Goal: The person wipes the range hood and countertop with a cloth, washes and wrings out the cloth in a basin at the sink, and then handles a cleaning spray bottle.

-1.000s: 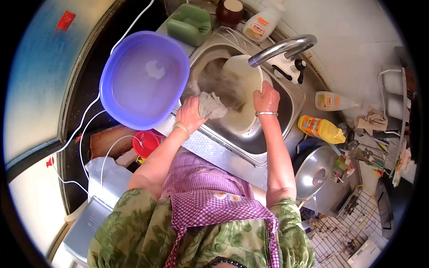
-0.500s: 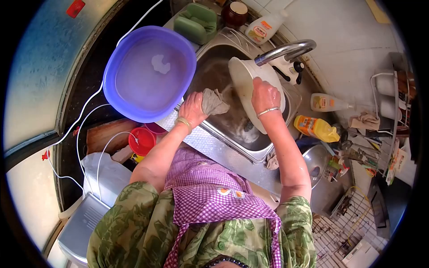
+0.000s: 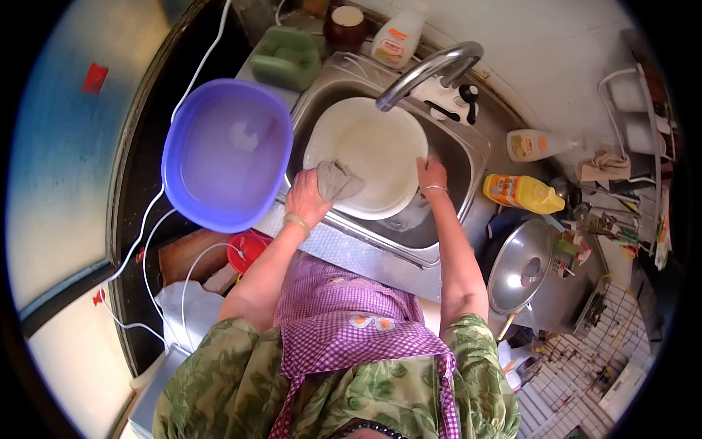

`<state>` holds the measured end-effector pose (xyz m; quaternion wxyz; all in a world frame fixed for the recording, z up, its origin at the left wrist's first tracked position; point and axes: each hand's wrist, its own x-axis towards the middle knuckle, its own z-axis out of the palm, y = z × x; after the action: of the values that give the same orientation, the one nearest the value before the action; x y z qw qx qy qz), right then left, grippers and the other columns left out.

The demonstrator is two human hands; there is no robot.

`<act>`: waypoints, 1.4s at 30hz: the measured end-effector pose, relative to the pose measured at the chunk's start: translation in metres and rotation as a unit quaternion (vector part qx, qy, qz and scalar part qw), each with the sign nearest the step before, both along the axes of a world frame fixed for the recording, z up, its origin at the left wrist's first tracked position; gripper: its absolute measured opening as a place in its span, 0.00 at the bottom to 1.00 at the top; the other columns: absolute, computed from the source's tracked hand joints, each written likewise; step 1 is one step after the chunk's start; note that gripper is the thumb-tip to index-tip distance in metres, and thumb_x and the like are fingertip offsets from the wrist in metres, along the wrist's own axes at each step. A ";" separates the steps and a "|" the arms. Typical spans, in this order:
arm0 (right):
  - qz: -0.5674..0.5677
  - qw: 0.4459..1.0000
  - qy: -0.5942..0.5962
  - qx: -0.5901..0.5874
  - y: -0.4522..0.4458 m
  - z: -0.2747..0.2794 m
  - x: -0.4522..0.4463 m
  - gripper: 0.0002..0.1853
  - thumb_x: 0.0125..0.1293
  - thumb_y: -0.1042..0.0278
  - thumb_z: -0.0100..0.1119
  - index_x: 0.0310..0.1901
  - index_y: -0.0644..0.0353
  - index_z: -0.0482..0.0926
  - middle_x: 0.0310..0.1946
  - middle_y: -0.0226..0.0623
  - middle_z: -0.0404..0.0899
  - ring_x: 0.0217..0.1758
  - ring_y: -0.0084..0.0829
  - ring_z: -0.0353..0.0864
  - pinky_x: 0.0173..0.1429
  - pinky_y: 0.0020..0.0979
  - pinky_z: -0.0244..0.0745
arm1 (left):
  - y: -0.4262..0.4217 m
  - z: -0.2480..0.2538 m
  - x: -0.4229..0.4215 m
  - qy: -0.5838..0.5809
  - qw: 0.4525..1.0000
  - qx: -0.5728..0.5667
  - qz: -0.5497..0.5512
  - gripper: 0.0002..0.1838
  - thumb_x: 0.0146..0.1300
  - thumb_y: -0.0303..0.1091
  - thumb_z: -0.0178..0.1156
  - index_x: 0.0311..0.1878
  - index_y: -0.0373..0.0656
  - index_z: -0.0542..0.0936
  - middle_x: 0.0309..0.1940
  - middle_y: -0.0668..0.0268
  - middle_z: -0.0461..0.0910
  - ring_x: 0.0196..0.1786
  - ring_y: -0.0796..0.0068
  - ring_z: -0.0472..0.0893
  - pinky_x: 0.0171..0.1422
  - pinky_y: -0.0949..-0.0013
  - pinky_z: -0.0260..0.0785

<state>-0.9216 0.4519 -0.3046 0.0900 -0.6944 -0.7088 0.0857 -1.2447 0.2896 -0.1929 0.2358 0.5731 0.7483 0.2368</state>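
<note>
A round white basin lies in the metal sink, its inside facing up. My left hand is closed on a grey cloth, which rests against the basin's lower left rim. On the basin's right rim, my right hand is closed, with its fingers partly hidden. The curved faucet reaches over the basin's upper edge. A purple tub holding cloudy water stands left of the sink.
A green container, a dark jar and a white bottle stand behind the sink. To the right are a yellow bottle, another white bottle and a metal lid. A red bucket is lower left.
The basin has turned from steeply tilted to nearly flat, its inside now facing up. My right hand has moved down along its rim. The cloth in my left hand now meets the basin. The view has shifted.
</note>
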 end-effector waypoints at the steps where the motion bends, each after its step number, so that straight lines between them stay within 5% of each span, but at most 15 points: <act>1: -0.001 1.000 -0.016 -0.006 -0.004 0.049 -0.010 0.22 0.65 0.49 0.59 0.50 0.60 0.76 0.42 0.42 0.83 0.44 0.35 0.84 0.42 0.37 0.78 | 0.001 0.004 0.002 0.015 1.000 -0.002 0.003 0.31 0.44 0.34 0.69 0.53 0.39 0.69 0.50 0.52 0.73 0.57 0.49 0.71 0.60 0.52 0.68; 3: -0.118 0.886 0.447 -0.034 0.012 0.107 -0.014 0.21 0.68 0.52 0.56 0.52 0.61 0.74 0.46 0.45 0.82 0.47 0.38 0.83 0.44 0.36 0.78 | 0.003 -0.002 0.003 0.021 1.000 -0.002 0.001 0.31 0.44 0.34 0.69 0.53 0.39 0.69 0.49 0.52 0.74 0.56 0.49 0.72 0.60 0.52 0.68; 5: -0.138 0.727 0.666 -0.100 0.033 0.166 -0.018 0.20 0.72 0.55 0.53 0.54 0.65 0.72 0.45 0.45 0.81 0.45 0.37 0.82 0.42 0.32 0.78 | 0.003 -0.003 0.004 0.029 1.000 0.011 0.005 0.31 0.44 0.35 0.70 0.52 0.39 0.69 0.47 0.51 0.74 0.54 0.48 0.73 0.58 0.52 0.69; 7: -0.161 0.620 0.747 -0.178 0.058 0.211 -0.022 0.20 0.73 0.59 0.51 0.54 0.69 0.69 0.40 0.42 0.79 0.38 0.31 0.80 0.38 0.27 0.75 | 0.003 -0.004 0.006 0.036 0.999 0.017 0.001 0.31 0.44 0.36 0.70 0.52 0.39 0.69 0.47 0.51 0.74 0.54 0.47 0.73 0.58 0.51 0.69; 9: -0.249 0.422 0.844 -0.218 0.079 0.226 -0.029 0.19 0.74 0.61 0.49 0.53 0.72 0.68 0.35 0.39 0.77 0.32 0.27 0.75 0.33 0.24 0.72 | 0.004 -0.001 0.007 0.038 0.999 0.016 0.003 0.32 0.43 0.36 0.70 0.52 0.39 0.69 0.46 0.51 0.74 0.54 0.47 0.73 0.58 0.51 0.69; 12: -0.129 0.279 0.867 -0.393 0.122 0.181 0.034 0.14 0.75 0.64 0.47 0.48 0.70 0.69 0.31 0.37 0.73 0.28 0.27 0.67 0.29 0.24 0.66 | 0.004 0.000 0.007 0.036 0.999 0.008 0.002 0.32 0.43 0.36 0.71 0.52 0.39 0.69 0.46 0.51 0.74 0.54 0.46 0.73 0.58 0.51 0.68; 19: -0.285 0.485 0.820 -0.108 0.123 0.203 0.021 0.14 0.73 0.59 0.52 0.36 0.62 0.69 0.27 0.37 0.73 0.24 0.28 0.68 0.29 0.27 0.69 | 0.004 -0.004 0.011 0.048 0.999 0.017 0.004 0.32 0.42 0.36 0.71 0.52 0.39 0.69 0.48 0.51 0.74 0.56 0.46 0.72 0.59 0.50 0.68; 21: -0.281 0.666 0.690 -0.021 0.082 0.169 0.013 0.12 0.69 0.58 0.56 0.35 0.57 0.73 0.27 0.33 0.75 0.28 0.28 0.74 0.34 0.28 0.74 | 0.007 -0.002 0.009 0.047 0.999 0.009 0.005 0.33 0.42 0.36 0.71 0.53 0.39 0.69 0.49 0.52 0.74 0.56 0.46 0.72 0.59 0.50 0.68; 22: -0.172 0.834 0.524 0.007 0.061 0.094 0.029 0.11 0.67 0.58 0.58 0.36 0.56 0.74 0.28 0.35 0.77 0.31 0.30 0.77 0.37 0.31 0.75 | 0.007 -0.003 0.010 0.048 0.999 0.005 0.004 0.33 0.42 0.36 0.71 0.53 0.39 0.69 0.49 0.52 0.74 0.57 0.46 0.72 0.60 0.50 0.68; 24: -0.053 0.982 0.179 0.013 0.001 0.062 0.012 0.12 0.64 0.60 0.60 0.39 0.60 0.76 0.35 0.44 0.82 0.40 0.45 0.83 0.46 0.40 0.77 | 0.004 -0.004 0.012 0.047 0.999 -0.006 0.006 0.33 0.41 0.36 0.71 0.53 0.39 0.69 0.49 0.52 0.74 0.57 0.46 0.72 0.60 0.50 0.68; 27: -0.020 0.997 0.068 -0.019 -0.049 -0.026 -0.002 0.18 0.58 0.56 0.66 0.42 0.60 0.75 0.38 0.48 0.82 0.46 0.53 0.81 0.52 0.45 0.76 | 0.007 -0.003 0.012 0.059 0.998 0.006 0.004 0.34 0.41 0.36 0.71 0.53 0.39 0.69 0.50 0.52 0.74 0.57 0.46 0.71 0.60 0.50 0.68; 31: -0.223 0.961 0.133 -0.093 -0.049 0.012 -0.034 0.22 0.53 0.54 0.70 0.44 0.57 0.75 0.38 0.47 0.82 0.45 0.54 0.81 0.51 0.45 0.77 | 0.005 -0.008 0.012 0.076 0.997 0.031 -0.007 0.35 0.40 0.36 0.71 0.53 0.39 0.68 0.49 0.51 0.74 0.57 0.46 0.72 0.59 0.50 0.68; 34: -0.202 0.974 0.103 -0.010 -0.057 0.012 -0.024 0.21 0.54 0.53 0.69 0.42 0.59 0.76 0.38 0.48 0.82 0.43 0.54 0.82 0.49 0.45 0.76 | 0.006 -0.009 0.012 0.064 0.998 0.023 -0.010 0.35 0.40 0.36 0.71 0.53 0.38 0.68 0.49 0.50 0.74 0.56 0.45 0.72 0.59 0.50 0.68; 37: -0.158 0.969 0.151 -0.114 -0.058 -0.083 0.004 0.21 0.55 0.52 0.67 0.40 0.61 0.77 0.36 0.51 0.81 0.43 0.53 0.82 0.47 0.45 0.75 | 0.005 -0.010 0.013 0.064 0.998 0.023 -0.009 0.35 0.40 0.37 0.71 0.53 0.38 0.68 0.48 0.51 0.74 0.55 0.45 0.72 0.59 0.50 0.68; 42: -0.082 0.977 0.167 -0.099 -0.032 -0.053 0.024 0.18 0.64 0.53 0.58 0.39 0.62 0.78 0.33 0.51 0.81 0.38 0.52 0.81 0.42 0.45 0.75 | 0.002 -0.018 0.010 0.077 0.997 0.029 -0.016 0.36 0.40 0.38 0.72 0.53 0.38 0.68 0.47 0.50 0.74 0.54 0.45 0.73 0.58 0.50 0.68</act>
<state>-0.8975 0.4202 -0.3581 0.1450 -0.7315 -0.6123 0.2626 -1.2346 0.2916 -0.2105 0.1648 0.6076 0.7481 0.2098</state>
